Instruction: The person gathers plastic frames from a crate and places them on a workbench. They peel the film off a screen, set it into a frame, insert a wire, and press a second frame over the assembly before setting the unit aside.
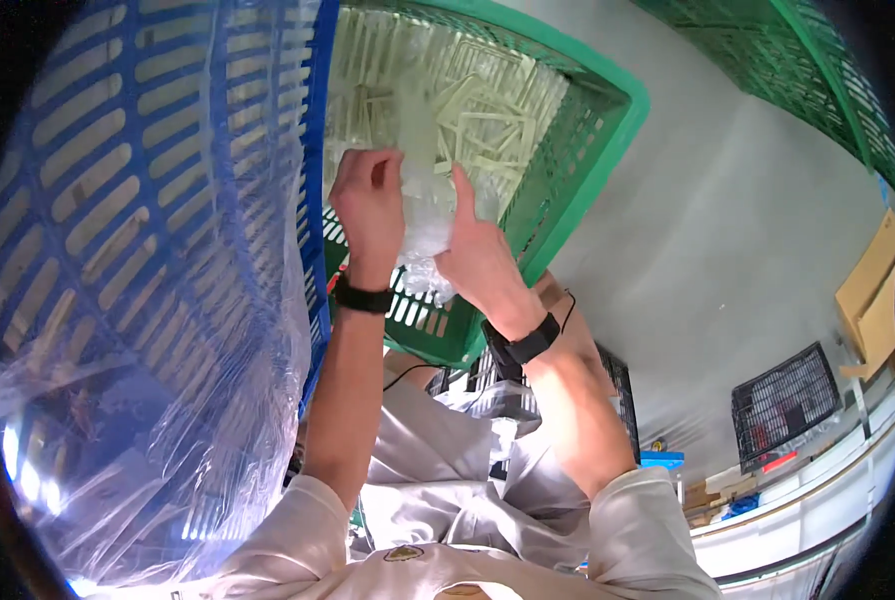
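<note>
A crumpled clear plastic bag (428,232) hangs between my two hands over the near part of a green crate (617,110). My left hand (369,205) has its thumb and fingers pinched together at the bag's left edge. On the other side, my right hand (483,262) grips the bag with its thumb and curled fingers, while the index finger points away from me. Whitish, blurred plastic rises from the bag into the crate. Many thin pale yellow-green frames (487,105) lie in the crate beyond my hands, some in rows and some loose.
A blue slatted crate (97,130), partly draped in clear plastic film (207,420), stands close on my left. Another green crate (817,70) is at the far right. A black crate (787,400) and cardboard (867,290) lie farther right on the grey floor (687,230).
</note>
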A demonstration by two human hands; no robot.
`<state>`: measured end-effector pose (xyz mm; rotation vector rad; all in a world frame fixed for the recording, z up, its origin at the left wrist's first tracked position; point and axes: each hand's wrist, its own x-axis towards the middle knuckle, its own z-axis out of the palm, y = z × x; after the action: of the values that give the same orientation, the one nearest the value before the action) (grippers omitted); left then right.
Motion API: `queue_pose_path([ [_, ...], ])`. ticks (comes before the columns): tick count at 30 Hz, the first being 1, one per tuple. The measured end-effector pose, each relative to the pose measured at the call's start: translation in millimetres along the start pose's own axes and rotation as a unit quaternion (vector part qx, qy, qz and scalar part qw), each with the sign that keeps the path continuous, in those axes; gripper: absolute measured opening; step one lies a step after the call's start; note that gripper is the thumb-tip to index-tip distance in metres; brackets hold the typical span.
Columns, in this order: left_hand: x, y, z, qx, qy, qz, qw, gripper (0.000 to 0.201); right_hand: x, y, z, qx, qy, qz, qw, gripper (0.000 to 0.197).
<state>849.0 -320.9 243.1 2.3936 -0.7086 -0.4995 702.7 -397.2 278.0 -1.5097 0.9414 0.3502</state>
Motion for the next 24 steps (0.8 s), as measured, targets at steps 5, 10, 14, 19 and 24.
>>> queue_pose_path([
  [5,-13.2,38.0,-27.7,-0.018,-0.026,0.018,0.999,0.009,14.5,1.4,-8.3,-0.005,0.034,-0.083,0.996,0.091],
  [10,-60.8,32.6,-46.0,-0.064,-0.199,0.054,0.976,0.021,11.1,35.3,14.7,-0.017,0.049,-0.218,0.975,0.065],
  [14,-84.1,-7.6,-53.7,-0.049,-0.075,0.013,0.996,0.027,-8.8,-6.0,3.5,0.022,-0.038,-0.183,0.982,0.043],
  [19,-73.9,5.2,-41.6,-0.55,-0.089,-0.477,0.68,0.03,-8.4,27.0,24.2,0.336,-0.202,-0.068,0.917,0.049],
  [24,-93.7,52.7,-43.5,-0.503,-0.12,-0.438,0.736,0.038,-38.7,0.4,36.9,0.189,0.126,-0.142,0.963,0.059],
])
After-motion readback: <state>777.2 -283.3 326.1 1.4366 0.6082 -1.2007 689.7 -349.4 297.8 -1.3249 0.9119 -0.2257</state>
